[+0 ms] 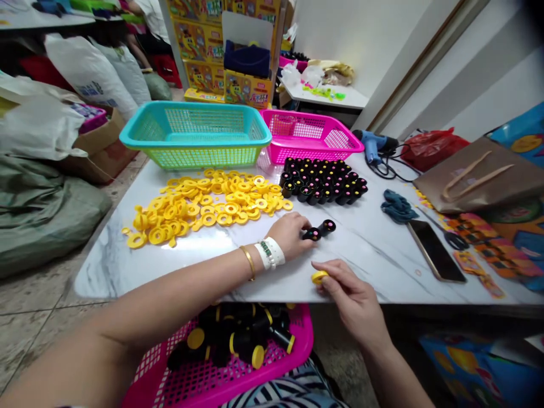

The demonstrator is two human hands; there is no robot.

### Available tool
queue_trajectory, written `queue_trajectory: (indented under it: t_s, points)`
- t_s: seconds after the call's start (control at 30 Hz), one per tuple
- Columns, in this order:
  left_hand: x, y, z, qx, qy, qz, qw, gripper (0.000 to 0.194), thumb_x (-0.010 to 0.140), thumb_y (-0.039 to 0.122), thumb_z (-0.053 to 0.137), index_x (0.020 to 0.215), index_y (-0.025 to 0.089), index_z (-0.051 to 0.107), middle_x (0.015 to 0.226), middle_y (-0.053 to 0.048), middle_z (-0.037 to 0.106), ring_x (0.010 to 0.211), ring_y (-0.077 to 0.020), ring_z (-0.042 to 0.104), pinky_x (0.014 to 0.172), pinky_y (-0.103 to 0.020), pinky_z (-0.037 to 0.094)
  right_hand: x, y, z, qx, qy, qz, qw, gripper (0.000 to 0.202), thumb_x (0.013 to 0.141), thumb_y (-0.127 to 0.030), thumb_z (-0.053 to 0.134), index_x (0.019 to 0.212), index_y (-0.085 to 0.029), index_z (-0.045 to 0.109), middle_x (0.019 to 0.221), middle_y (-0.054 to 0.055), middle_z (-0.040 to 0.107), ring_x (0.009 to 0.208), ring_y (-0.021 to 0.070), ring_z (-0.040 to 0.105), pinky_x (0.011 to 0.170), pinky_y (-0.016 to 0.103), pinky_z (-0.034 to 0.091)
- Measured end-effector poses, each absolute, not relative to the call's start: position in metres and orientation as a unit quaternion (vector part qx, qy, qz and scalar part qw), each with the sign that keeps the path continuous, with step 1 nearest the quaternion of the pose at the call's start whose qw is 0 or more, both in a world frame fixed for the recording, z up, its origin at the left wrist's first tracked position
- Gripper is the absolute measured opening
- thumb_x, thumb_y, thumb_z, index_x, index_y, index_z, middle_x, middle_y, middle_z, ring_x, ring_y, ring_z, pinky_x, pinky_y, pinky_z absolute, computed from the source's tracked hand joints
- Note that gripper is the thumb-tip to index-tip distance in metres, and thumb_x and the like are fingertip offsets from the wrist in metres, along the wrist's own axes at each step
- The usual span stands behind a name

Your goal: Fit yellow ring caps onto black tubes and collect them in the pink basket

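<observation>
My left hand (pixel 290 234) is closed round a small black cup (pixel 312 234) on the marble-look table, a pink dot showing inside it. Touching or nearly touching that cup is a second black cup (pixel 327 226). My right hand (pixel 352 294) pinches a yellow ring-shaped cap (pixel 319 276) between thumb and fingers near the table's front edge. Beyond my left arm spreads a heap of yellow caps (pixel 208 204). Upright black cups (pixel 323 181) with pink or yellow dots inside stand packed at the back.
A pink basket (pixel 304 340) on my lap holds black cups with yellow caps. Turquoise (pixel 195 144) and pink (pixel 314 136) baskets line the table's back edge. To the right are a blue heat gun (pixel 374 146), a dark cloth (pixel 398 206), scissors (pixel 454 240) and a phone (pixel 436 251).
</observation>
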State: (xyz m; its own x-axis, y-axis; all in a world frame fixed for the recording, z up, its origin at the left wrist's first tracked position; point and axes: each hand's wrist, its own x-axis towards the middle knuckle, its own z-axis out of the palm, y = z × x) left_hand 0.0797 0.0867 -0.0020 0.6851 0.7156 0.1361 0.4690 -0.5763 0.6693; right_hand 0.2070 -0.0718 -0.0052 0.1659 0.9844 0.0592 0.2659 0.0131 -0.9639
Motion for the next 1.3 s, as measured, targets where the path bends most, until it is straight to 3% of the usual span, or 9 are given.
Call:
queue_trajectory:
  t_s: [0.17,0.33,0.43,0.73,0.9,1.07,1.3]
  points:
    - [0.013,0.051,0.003,0.869,0.35,0.191,0.294,0.025,0.072,0.023,0.07,0.094,0.015,0.063,0.087,-0.005,0.064,0.084,-0.0213,0.057,0.077,-0.034,0.048,0.212,-0.061,-0.004,-0.602,-0.447,0.451,0.484,0.033,0.085,-0.03,0.07,0.118,-0.029,0.068,0.088,-0.001,0.057,0.068,0.0099,0.056,0.062,0.022,0.048]
    - [-0.023,0.02,-0.004,0.851,0.341,0.267,0.295,0.024,0.08,0.02,0.064,0.104,0.018,0.064,0.093,-0.003,0.07,0.085,-0.0198,0.057,0.081,-0.035,0.046,0.187,-0.042,0.008,-0.569,-0.396,0.574,0.436,0.02,0.073,-0.03,0.082,0.087,-0.021,0.071,0.074,-0.002,0.065,0.058,0.0082,0.058,0.055,0.019,0.048]
    - [-0.022,0.015,-0.011,0.85,0.339,0.289,0.283,0.024,0.081,0.022,0.065,0.104,0.017,0.066,0.096,-0.004,0.07,0.086,-0.0203,0.057,0.084,-0.037,0.045,0.169,-0.026,0.02,-0.573,-0.458,0.547,0.403,0.018,0.072,-0.03,0.082,0.08,-0.018,0.072,0.07,-0.001,0.067,0.057,0.0083,0.056,0.053,0.018,0.047]
    - [-0.021,0.015,-0.017,0.85,0.349,0.286,0.271,0.026,0.079,0.026,0.067,0.103,0.018,0.069,0.09,-0.004,0.066,0.087,-0.021,0.054,0.083,-0.034,0.044,0.163,-0.024,0.02,-0.634,-0.496,0.466,0.368,0.019,0.075,-0.033,0.08,0.086,-0.019,0.074,0.056,-0.001,0.063,0.049,0.0101,0.055,0.048,0.021,0.045]
    - [-0.021,0.014,-0.018,0.849,0.35,0.291,0.269,0.023,0.081,0.027,0.066,0.102,0.018,0.069,0.09,-0.003,0.066,0.088,-0.0206,0.054,0.083,-0.034,0.044,0.163,-0.023,0.016,-0.624,-0.495,0.447,0.406,0.016,0.073,-0.03,0.082,0.08,-0.019,0.073,0.076,0.001,0.068,0.052,0.0091,0.059,0.052,0.022,0.049]
    - [-0.021,0.014,-0.016,0.857,0.349,0.279,0.258,0.022,0.084,0.03,0.064,0.102,0.018,0.068,0.088,-0.003,0.065,0.086,-0.0204,0.053,0.08,-0.034,0.043,0.164,-0.019,0.013,-0.631,-0.47,0.498,0.365,0.018,0.078,-0.034,0.078,0.081,-0.018,0.069,0.046,-0.003,0.06,0.042,0.0095,0.055,0.047,0.019,0.044]
    - [-0.021,0.014,-0.018,0.865,0.35,0.266,0.243,0.019,0.086,0.032,0.062,0.1,0.019,0.067,0.081,-0.001,0.063,0.082,-0.0198,0.055,0.076,-0.033,0.042,0.158,-0.021,0.018,-0.635,-0.487,0.471,0.371,0.02,0.078,-0.035,0.077,0.081,-0.019,0.066,0.052,-0.002,0.065,0.046,0.0111,0.059,0.049,0.02,0.047]
